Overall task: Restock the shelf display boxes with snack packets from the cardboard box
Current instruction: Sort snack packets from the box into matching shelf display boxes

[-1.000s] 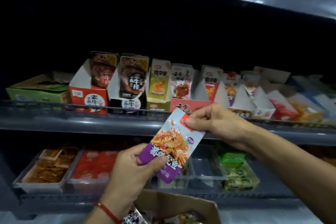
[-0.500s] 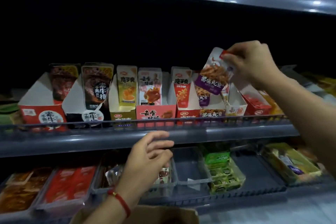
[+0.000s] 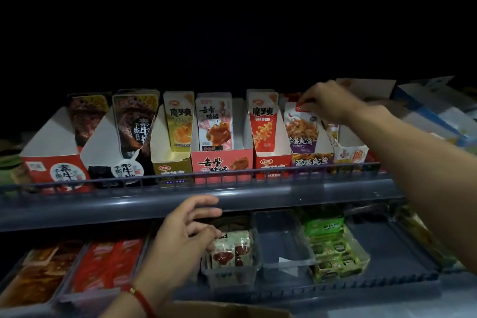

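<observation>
Nearest you, the cardboard box [image 3: 227, 311] shows only its top edge. Your left hand [image 3: 180, 240] hovers before the shelf rail [image 3: 284, 195], fingers loosely spread, holding nothing. Farther back, your outstretched right hand [image 3: 327, 103] pinches the top of the purple snack packet [image 3: 302, 129], upright in its purple display box [image 3: 311, 160].

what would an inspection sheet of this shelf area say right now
surface: grey shelf with a wire rail along its front
job's things: purple snack packet upright in the purple display box; cardboard box at the bottom edge
clutter: clear bins on the lower shelf, one nearly bare
grippers: right hand pinches the packet's top; left hand open, holds nothing
cables: nothing seen
surroundings: dark shelf back; other display boxes in a row
</observation>
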